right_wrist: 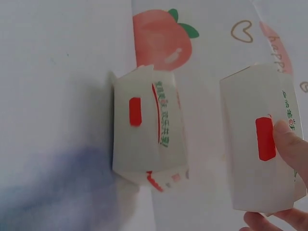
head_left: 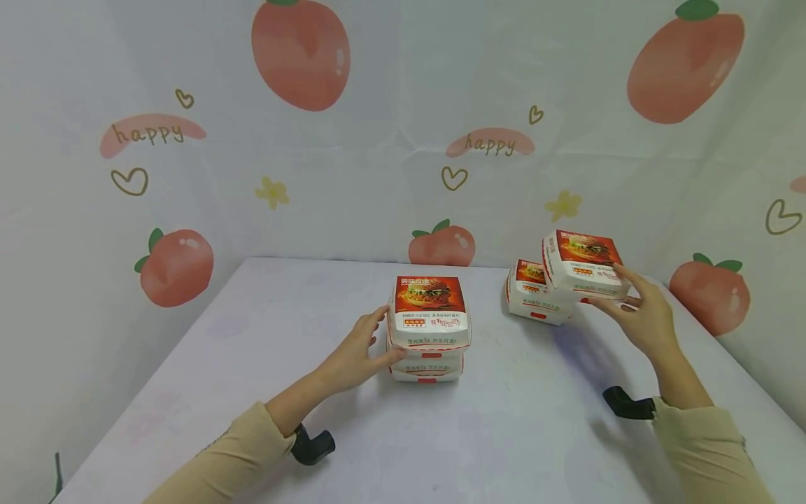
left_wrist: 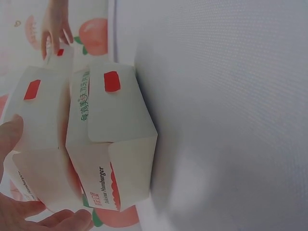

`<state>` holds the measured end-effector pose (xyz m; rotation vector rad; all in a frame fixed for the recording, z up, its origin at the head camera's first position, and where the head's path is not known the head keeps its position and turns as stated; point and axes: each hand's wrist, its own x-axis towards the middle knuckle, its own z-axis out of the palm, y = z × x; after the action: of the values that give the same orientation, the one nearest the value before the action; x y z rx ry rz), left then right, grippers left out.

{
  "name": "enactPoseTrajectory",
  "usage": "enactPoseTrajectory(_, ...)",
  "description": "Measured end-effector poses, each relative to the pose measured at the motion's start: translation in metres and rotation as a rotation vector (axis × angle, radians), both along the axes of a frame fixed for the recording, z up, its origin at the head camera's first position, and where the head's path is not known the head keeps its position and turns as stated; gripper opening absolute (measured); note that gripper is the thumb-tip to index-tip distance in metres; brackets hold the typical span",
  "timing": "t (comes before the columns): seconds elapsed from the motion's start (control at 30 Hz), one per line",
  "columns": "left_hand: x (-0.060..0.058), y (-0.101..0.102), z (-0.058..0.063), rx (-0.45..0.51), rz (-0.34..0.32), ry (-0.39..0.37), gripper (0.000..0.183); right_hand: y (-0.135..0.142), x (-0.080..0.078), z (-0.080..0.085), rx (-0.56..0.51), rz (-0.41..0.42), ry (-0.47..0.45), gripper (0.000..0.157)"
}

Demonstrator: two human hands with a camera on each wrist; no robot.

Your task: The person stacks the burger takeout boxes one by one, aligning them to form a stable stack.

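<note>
Two white burger boxes with burger pictures stand stacked near the middle of the table in the head view. My left hand (head_left: 357, 353) grips the upper box (head_left: 431, 311) at its left side, thumb at the front and fingers along the side. The lower box (left_wrist: 111, 106) rests on the table right under it. At the right, my right hand (head_left: 647, 318) holds another burger box (head_left: 582, 262) in the air by its right side, thumb on the front in the right wrist view. Behind and below this raised box, a fourth burger box (right_wrist: 144, 125) sits on the table, partly covered in the head view.
The white table (head_left: 302, 301) reaches back to a cloth backdrop (head_left: 352, 182) printed with peaches, hearts and "happy". Black curved pieces (head_left: 311, 446) stick out at both wrists, by the beige sleeves (head_left: 705, 441).
</note>
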<state>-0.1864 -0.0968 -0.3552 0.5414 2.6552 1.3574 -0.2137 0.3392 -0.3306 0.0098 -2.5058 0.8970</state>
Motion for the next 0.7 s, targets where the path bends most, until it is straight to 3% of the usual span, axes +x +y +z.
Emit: enactPoseTrajectory(0.7,0.000,-0.001,-0.001,0.027,-0.016,0.003,0.084,-0.029,0.009,0.011,-0.014,0.068,-0.005,0.072)
